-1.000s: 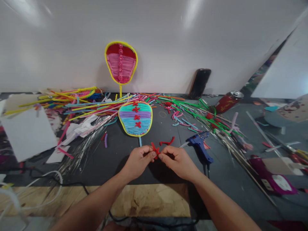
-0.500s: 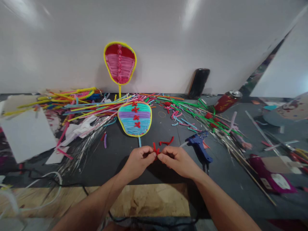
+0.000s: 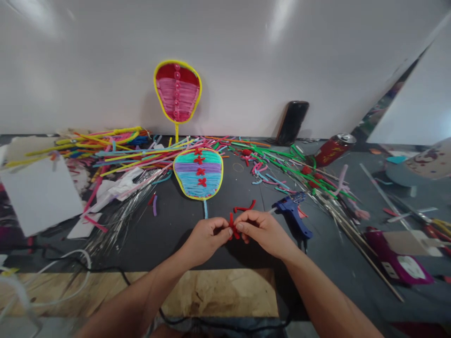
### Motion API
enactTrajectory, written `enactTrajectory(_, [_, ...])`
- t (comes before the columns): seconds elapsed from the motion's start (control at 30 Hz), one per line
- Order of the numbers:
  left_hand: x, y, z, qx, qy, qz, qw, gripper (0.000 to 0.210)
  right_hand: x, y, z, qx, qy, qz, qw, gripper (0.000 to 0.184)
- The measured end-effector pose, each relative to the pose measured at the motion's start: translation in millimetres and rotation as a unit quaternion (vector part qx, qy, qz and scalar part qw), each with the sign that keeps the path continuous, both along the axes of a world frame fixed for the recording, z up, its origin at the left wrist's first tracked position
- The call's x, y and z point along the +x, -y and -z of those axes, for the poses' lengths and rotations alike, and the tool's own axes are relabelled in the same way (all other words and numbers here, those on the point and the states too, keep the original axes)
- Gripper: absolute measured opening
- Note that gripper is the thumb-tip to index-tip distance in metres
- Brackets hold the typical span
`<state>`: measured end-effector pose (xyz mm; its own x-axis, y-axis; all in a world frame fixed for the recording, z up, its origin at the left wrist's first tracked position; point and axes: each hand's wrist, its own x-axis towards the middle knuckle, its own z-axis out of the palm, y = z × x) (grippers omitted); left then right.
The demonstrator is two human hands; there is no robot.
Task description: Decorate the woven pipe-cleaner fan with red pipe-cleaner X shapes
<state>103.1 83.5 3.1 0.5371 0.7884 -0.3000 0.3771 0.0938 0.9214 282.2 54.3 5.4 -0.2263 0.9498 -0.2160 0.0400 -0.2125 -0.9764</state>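
Between my fingertips is a small piece of red pipe cleaner (image 3: 231, 219), bent or crossed, its lower part partly hidden by my fingers. My left hand (image 3: 210, 238) pinches it from the left, and my right hand (image 3: 260, 231) grips it from the right. Just beyond lies a fan-shaped pipe cleaner craft (image 3: 186, 178) in teal, purple and blue, with a yellow rim, a light blue stem and several red crosses down its middle. Another bent red pipe cleaner (image 3: 245, 207) rests on the dark table behind my right hand.
A blue glue gun (image 3: 292, 213) lies right of my right hand. A pink-and-red fan (image 3: 168, 99) stands against the wall, near a phone (image 3: 292, 123) and a red can (image 3: 334, 150). Loose pipe cleaners (image 3: 141, 154) spread along the back. A purple box (image 3: 398, 263) sits at right.
My fingers have shifted on the red pipe cleaner; my right hand has turned and risen slightly around it. The piece now points more upright. The other things have stayed in place.
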Motion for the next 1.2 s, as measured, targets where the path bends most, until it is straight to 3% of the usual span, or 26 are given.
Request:
enactTrajectory(0.3, [-0.4, -2.0, 5.3, 0.011, 0.015, -0.013, 1.0, 0.022, -3.0, 2.2, -2.2, 0.05, 0.066, 0.013, 0.996, 0.013])
enactTrajectory(0.57, [0.9, -3.9, -4.9, -0.039, 0.054, -0.021, 0.998, 0.023, -3.8, 1.3, -2.7, 0.102, 0.104, 0.061, 0.987, 0.014])
enactTrajectory(0.77, [0.3, -5.0, -2.5, -0.07, 0.082, -0.043, 0.993, 0.025, -5.7, 4.0, -2.5, 0.159, 0.146, 0.065, 0.974, 0.013])
enactTrajectory(1.03, [-1.1, -5.4, -6.1, -0.022, 0.066, -0.044, 0.997, 0.024, -1.1, 2.0, 3.4, 0.036, -0.005, 0.014, 0.999, 0.027])
enactTrajectory(1.2, [-1.2, -3.5, -4.8, -0.006, 0.041, -0.04, 0.998, 0.022, -3.6, 1.9, -2.2, 0.027, 0.016, 0.007, 0.999, 0.022])
